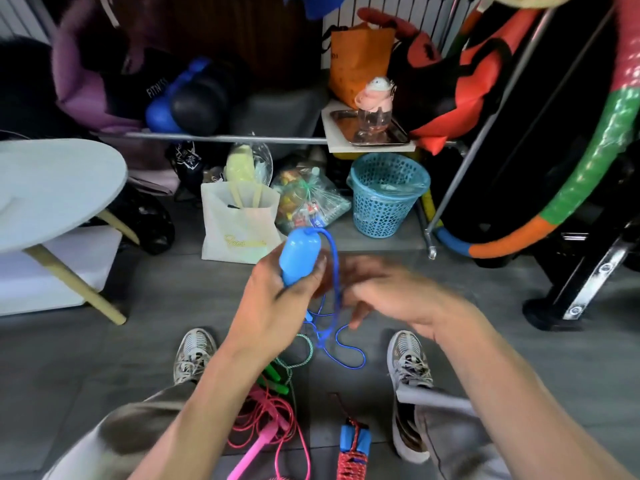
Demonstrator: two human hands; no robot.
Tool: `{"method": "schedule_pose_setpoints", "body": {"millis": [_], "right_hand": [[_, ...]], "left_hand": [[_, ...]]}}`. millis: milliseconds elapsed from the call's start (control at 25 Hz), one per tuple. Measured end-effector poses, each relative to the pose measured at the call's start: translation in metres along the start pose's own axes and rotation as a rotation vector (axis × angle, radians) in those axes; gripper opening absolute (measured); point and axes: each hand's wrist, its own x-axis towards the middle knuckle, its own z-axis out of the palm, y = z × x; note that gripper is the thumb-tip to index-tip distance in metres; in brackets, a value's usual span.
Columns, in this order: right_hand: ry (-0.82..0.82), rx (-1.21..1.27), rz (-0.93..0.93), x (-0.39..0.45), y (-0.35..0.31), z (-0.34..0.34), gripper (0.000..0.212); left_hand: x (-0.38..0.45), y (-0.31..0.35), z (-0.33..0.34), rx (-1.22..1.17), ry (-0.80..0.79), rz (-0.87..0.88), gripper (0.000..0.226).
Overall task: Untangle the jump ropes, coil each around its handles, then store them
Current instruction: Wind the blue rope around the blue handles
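Jump ropes lie on the grey floor (467, 341) between the person's shoes; one is in hand. Left to right:

Far left: round white table (52, 188) on wooden legs, well apart from the ropes.
Near left: pink rope (266, 424), loose tangle, its pink handle pointing at the near edge. Just beyond it, green rope (304, 351), its green handles beside the left shoe (192, 355).
Centre: left hand (273, 289) grips the blue handle (299, 254), fingers wrapped round it, handle upright. Blue rope (334, 271) leaves the top of the handle, arcs down to the right and ends in loose loops on the floor.
Near centre: red rope (351, 462), coiled around its two blue handles, lying on the floor.
Far centre: white paper bag (235, 223) and a clear bag of stuff beside it.
Right of centre: right hand (377, 289) is motion-blurred, just beside the hanging blue rope; cannot tell whether it is holding it. Right shoe (408, 358) near it.
Far right of centre: blue basket (384, 199) under a shelf.
Far right: striped hoop (588, 168) leaning on black gear.
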Motion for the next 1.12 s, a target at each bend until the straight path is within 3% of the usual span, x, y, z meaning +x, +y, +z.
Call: {"method": "schedule_pose_setpoints", "body": {"millis": [120,200,320,440,600,680,720,800,840,880,960,1000,1040,1120], "right_hand": [[-0.232,-0.26,0.071,0.005,0.006,0.011,0.019],[-0.279,-0.258,0.035,0.001,0.007,0.015,0.007],[-0.325,0.191,-0.1,-0.012,-0.007,0.013,0.009],[0.03,0.8,-0.253,-0.014,-0.017,-0.005,0.016],[0.584,1.134,-0.247,-0.002,-0.009,-0.043,0.026],[0.735,1.019,-0.112,0.006,0.003,-0.05,0.019],[0.814,0.822,-0.023,0.011,0.011,-0.048,0.012],[0.951,0.226,0.038,0.016,0.021,-0.037,0.03],[0.904,0.05,-0.033,0.017,0.02,-0.03,0.032],[0.73,0.059,-0.121,0.014,0.015,-0.02,0.026],[0.168,0.293,-0.164,0.006,0.001,-0.003,0.02],[-0.003,0.288,-0.147,0.003,-0.003,0.0,0.019],[-0.047,0.183,-0.143,0.0,-0.005,0.0,0.016],[0.216,-0.044,-0.164,0.004,0.001,-0.012,0.009]], "left_hand": [[0.004,0.004,-0.007,-0.509,0.145,-0.15,0.019],[0.007,-0.001,-0.012,-0.516,0.191,-0.275,0.014],[0.004,-0.004,-0.012,-0.404,-0.025,-0.412,0.009],[-0.007,-0.001,-0.006,-0.471,-0.369,-0.392,0.012],[-0.009,-0.002,-0.006,-0.141,-0.546,-0.355,0.023],[-0.008,-0.001,-0.005,-0.151,-0.529,-0.415,0.022],[-0.007,0.001,-0.004,-0.209,-0.502,-0.441,0.022],[-0.004,0.006,-0.004,-0.376,-0.431,-0.48,0.023],[-0.003,0.008,-0.005,-0.454,-0.4,-0.498,0.025],[-0.001,0.01,-0.006,-0.518,-0.37,-0.509,0.027],[0.002,0.011,-0.009,-0.585,-0.323,-0.525,0.024],[0.002,0.012,-0.011,-0.591,-0.316,-0.532,0.021],[0.002,0.011,-0.012,-0.578,-0.315,-0.53,0.021],[0.002,0.008,-0.014,-0.498,-0.305,-0.522,0.025]]}}
